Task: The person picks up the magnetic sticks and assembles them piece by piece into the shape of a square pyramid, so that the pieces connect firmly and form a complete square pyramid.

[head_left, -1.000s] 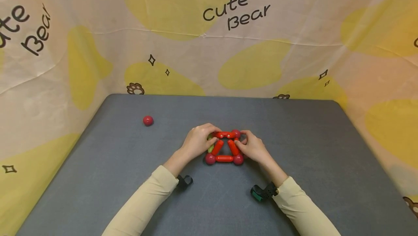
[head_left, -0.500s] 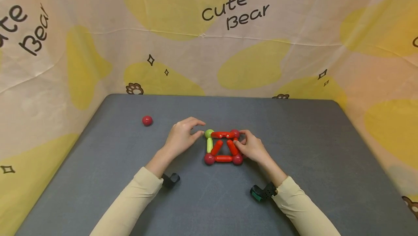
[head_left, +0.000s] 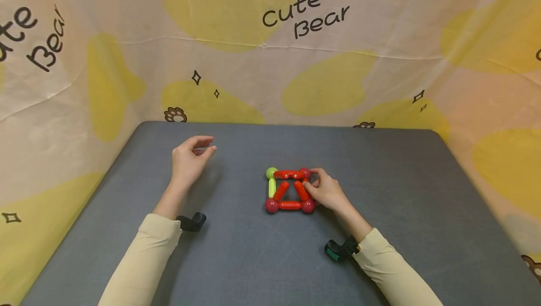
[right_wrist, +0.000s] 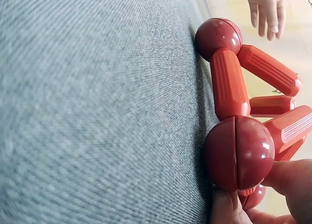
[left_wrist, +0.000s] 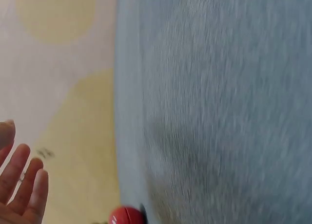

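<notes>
On the table sits a square frame of balls and rods: red rods [head_left: 290, 205] with dark red balls [head_left: 308, 206], plus a green ball [head_left: 272, 173] and green rod [head_left: 272, 188] on the left side. Two more red rods [head_left: 281, 191] slant up from the front corner balls. At the frame's right side my right hand [head_left: 328, 191] pinches a red rod between thumb and fingers; the right wrist view shows them behind the near ball [right_wrist: 239, 153]. My left hand [head_left: 188, 160] hovers at the left, fingers loosely bent, holding nothing. A loose red ball [left_wrist: 126, 215] shows below it in the left wrist view; the hand hides it from the head view.
The grey table [head_left: 253, 259] reaches back to a printed cloth backdrop [head_left: 236, 24] with yellow patches and lettering. Black straps [head_left: 192, 222] are on both wrists.
My left hand has let go of the frame's back left corner, uncovering the green ball, and moved left to above the loose red ball. My right hand has stayed at the frame.
</notes>
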{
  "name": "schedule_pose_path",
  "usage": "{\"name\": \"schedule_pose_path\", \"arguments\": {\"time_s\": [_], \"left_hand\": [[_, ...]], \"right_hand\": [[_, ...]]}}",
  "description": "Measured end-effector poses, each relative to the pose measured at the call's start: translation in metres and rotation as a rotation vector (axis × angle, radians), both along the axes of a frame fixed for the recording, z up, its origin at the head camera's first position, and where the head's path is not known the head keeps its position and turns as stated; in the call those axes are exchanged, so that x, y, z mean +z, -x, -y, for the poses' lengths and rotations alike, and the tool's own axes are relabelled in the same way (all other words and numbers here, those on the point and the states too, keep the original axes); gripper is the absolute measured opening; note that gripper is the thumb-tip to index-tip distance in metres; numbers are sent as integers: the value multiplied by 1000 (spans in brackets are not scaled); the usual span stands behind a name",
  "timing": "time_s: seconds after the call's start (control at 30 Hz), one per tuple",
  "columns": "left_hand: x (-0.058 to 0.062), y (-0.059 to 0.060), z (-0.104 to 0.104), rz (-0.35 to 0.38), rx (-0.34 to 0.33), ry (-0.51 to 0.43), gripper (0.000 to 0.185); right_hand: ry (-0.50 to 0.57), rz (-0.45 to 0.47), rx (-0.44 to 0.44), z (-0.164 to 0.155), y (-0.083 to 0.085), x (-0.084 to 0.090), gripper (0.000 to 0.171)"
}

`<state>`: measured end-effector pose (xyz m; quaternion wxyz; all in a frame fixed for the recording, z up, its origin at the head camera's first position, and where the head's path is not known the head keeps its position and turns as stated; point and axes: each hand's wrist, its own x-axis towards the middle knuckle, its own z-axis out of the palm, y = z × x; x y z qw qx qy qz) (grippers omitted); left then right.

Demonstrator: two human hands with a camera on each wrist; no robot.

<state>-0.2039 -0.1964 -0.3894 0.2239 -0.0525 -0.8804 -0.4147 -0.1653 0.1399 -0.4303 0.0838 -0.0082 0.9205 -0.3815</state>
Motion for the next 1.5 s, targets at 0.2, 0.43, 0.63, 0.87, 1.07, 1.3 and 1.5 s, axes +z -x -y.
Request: {"name": "schedule_pose_path", "arguments": {"time_s": [0.2, 0.43, 0.63, 0.87, 1.07, 1.3, 1.5], "left_hand": [[-10, 10, 25, 38, 135, -39, 31], [-26, 20, 43, 180, 202, -41, 42], [-35, 23, 52, 293, 232, -38, 48], [-39, 25, 55, 348, 259, 15, 47], [-41, 25, 55, 382, 285, 79, 41], [-40, 23, 55, 391, 282, 113, 39], [-38, 19, 51, 354, 239, 133, 38]], "right_hand": [[11, 3, -4, 0, 0, 0, 50], [-8, -12, -5, 1, 0, 0, 50], [-13, -18, -10, 1, 0, -1, 50], [-6, -17, -15, 1, -1, -1, 49], [-7, -23, -20, 2, -1, -1, 49], [-6, -44, -3, 2, -2, -1, 49], [1, -50, 7, 1, -3, -1, 48]]}}
